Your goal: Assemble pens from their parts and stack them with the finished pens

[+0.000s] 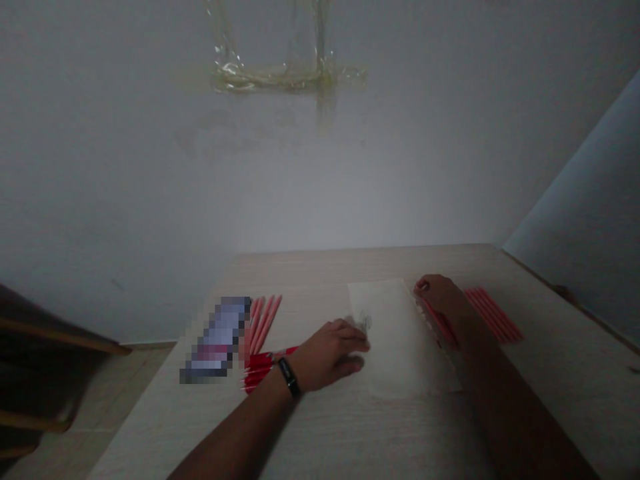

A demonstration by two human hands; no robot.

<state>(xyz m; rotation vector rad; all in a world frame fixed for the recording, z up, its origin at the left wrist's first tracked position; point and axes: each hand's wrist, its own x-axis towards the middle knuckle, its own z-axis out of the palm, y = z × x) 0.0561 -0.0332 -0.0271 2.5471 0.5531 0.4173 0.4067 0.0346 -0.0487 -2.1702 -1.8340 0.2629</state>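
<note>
Left hand [330, 357], half-curled, lies at the edge of a pale rectangular paper sheet [397, 340], whether gripping anything I cannot tell, while right hand [437, 300] closes on a slim red stick [441, 322] at the sheet's far corner, parallel red sticks [493, 315] just beyond that hand.

A head-worn camera is looking forward and down from the person's own viewpoint, framing the scene at close, arm's-length range. The forearms and the left hand [327, 357] and right hand [440, 300] are occupying the lower frame, seen from behind and above. A light wood table [310, 280] is spanning the lower centre, its far edge meeting a pale wall [320, 167] that is filling the upper half, while a strip of floor [115, 393] is showing at lower left.
</note>
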